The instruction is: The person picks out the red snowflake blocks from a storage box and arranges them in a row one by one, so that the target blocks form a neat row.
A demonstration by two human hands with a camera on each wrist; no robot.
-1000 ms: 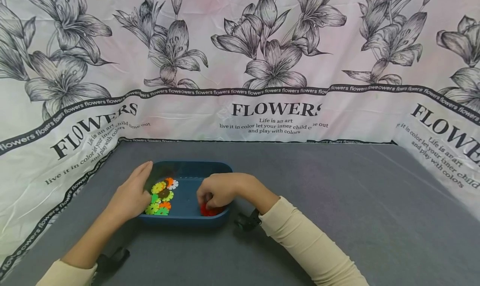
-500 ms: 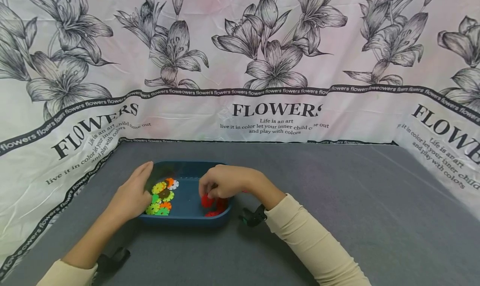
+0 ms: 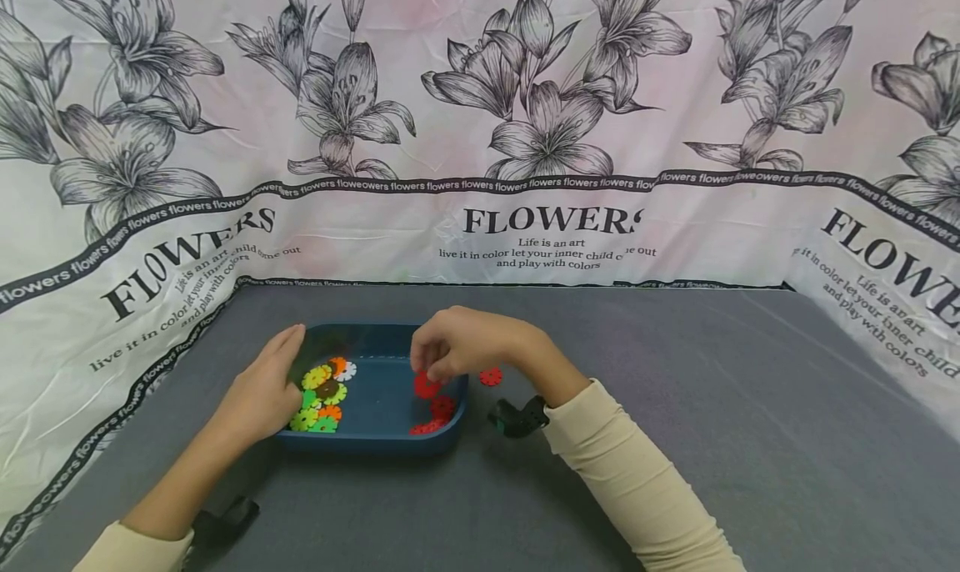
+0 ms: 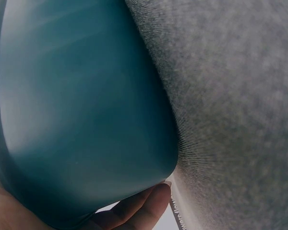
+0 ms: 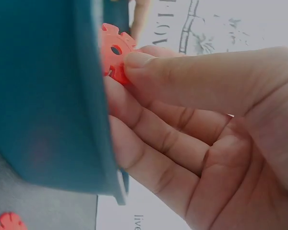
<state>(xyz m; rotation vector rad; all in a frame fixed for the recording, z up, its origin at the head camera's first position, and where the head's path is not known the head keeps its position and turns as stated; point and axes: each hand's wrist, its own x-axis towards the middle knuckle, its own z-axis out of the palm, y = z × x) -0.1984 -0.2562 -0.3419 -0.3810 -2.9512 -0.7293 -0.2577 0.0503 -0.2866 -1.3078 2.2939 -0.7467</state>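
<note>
Over the right end of the blue tray (image 3: 360, 444), my right hand (image 3: 472, 343) pinches a red notched plastic disc (image 5: 116, 53) between thumb and fingertips. The right wrist view shows a hole in this disc and its slotted rim. Below that hand, several red discs (image 3: 442, 407) lie in the tray's right corner. My left hand (image 3: 258, 388) holds the tray's left end, thumb at the rim and fingers along the outside wall. Beside the left thumb, yellow, green, orange, white and brown discs (image 3: 324, 395) lie grouped inside the tray.
One red disc (image 3: 491, 377) lies on the grey cloth (image 3: 675, 405), just right of the tray. A flower-printed curtain (image 3: 540, 230) borders the cloth behind and at the sides.
My right hand has lifted out of the tray's corner with a red disc, moving up and slightly right. Red discs beneath it and one outside the tray have come into sight. My left hand stays put.
</note>
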